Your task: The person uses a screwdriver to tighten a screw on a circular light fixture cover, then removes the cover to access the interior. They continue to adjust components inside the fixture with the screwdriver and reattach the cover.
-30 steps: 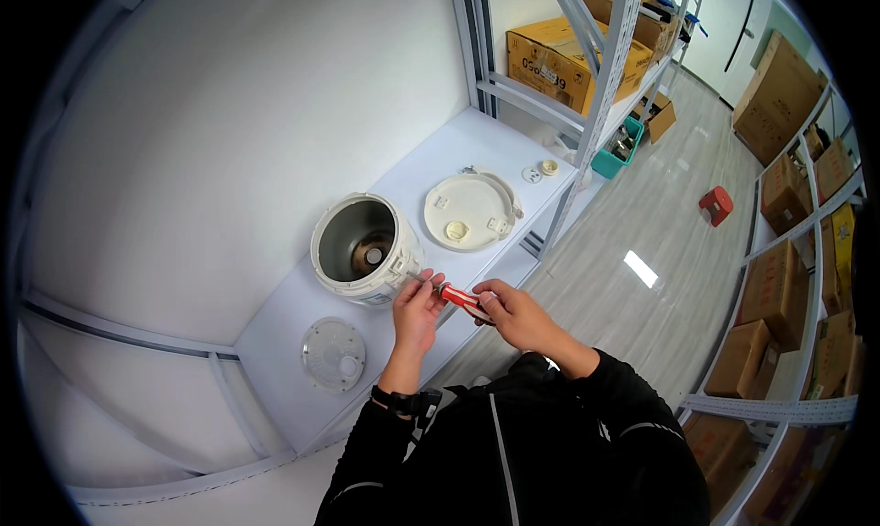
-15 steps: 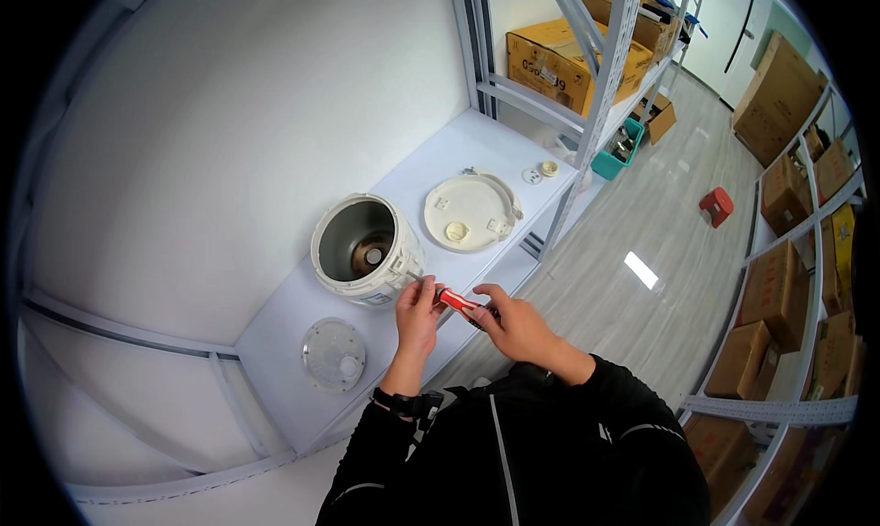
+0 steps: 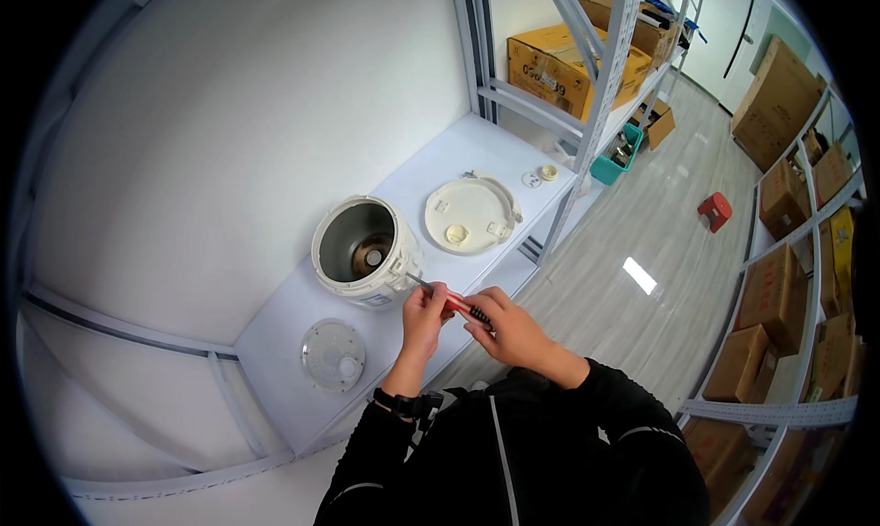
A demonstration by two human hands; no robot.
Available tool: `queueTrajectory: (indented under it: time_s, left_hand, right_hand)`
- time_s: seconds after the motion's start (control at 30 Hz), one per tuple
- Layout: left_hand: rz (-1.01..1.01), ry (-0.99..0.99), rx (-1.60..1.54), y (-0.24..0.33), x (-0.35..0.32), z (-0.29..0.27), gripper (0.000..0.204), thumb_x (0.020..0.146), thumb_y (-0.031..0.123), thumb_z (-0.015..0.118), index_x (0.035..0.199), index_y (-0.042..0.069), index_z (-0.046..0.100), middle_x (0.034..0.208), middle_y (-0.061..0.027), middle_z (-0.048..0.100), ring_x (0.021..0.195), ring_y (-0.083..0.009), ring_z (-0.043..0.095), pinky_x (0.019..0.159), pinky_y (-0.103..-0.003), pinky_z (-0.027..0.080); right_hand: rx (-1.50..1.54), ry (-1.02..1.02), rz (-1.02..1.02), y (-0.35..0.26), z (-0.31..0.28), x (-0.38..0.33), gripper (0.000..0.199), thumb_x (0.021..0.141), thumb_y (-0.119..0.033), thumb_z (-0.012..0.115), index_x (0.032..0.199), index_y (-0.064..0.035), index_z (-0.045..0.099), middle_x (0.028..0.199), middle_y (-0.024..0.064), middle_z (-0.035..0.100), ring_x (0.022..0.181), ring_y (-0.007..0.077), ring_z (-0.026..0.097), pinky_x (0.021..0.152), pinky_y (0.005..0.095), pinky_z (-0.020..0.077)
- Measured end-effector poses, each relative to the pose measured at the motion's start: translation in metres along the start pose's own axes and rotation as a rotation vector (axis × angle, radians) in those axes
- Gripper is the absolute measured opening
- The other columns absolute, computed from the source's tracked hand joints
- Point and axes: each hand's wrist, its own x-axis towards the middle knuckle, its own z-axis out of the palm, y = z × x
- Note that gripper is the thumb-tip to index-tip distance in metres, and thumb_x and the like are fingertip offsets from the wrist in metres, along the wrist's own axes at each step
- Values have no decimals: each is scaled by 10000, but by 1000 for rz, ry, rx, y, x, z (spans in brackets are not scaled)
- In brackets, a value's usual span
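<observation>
Since the earlier frame, the bare left hand (image 3: 423, 323) has slid forward on the red, white and black-handled screwdriver (image 3: 456, 302), covering more of the handle's front; the pot has not moved.

Counted, largest first: one flat white tabletop (image 3: 275, 343); one cream-white cylindrical pot (image 3: 353, 235), grey inside and brown-stained at its base; one cream-white round plastic lid (image 3: 478, 203), lying flat, bearing one small cream round cup (image 3: 456, 234); one grey round plate (image 3: 323, 345); one small cream round cap (image 3: 548, 172); one thin white disc (image 3: 532, 180) beside the cap.

Hands: two. The left is curled, thumb and fingers pinching the handle's front. The bare right hand (image 3: 515, 329) is loosely closed about its rear.

Screwdriver: one, held slanted just beside the pot, thin grey shaft pointing at the pot's side; contact cannot be determined. The handle's rear is black and ridged.
</observation>
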Motion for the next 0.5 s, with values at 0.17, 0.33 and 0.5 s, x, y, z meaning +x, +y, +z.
queueTrajectory:
  time_s: [0.17,0.33,0.5]
  left_hand:
    - [30,-154,-145,12,-15,15,364,1080,124,622,1419,15,552,1273,-147,680,1130,-246,687,986,-411,575]
    - [18,-165,-191,9,-16,9,399,1038,76,679,1411,5,558,1241,-116,699,1112,-204,692,965,-378,579]
    - [32,-121,-152,-1,-13,5,325,1047,111,688,1341,18,585,1151,-74,701,1034,-171,690,898,-359,582]
  right_hand:
    - [666,-74,603,20,-1,6,337,1110,-305,583,1332,-52,596,1021,118,752,769,169,688,642,310,537]
    - [432,-8,357,13,3,2,385,1037,-300,683,1320,-54,599,961,106,713,678,201,672,633,341,548]
    - [91,11,83,-6,1,1,509,901,-205,808,1345,-72,596,1092,152,678,829,347,707,744,399,585]
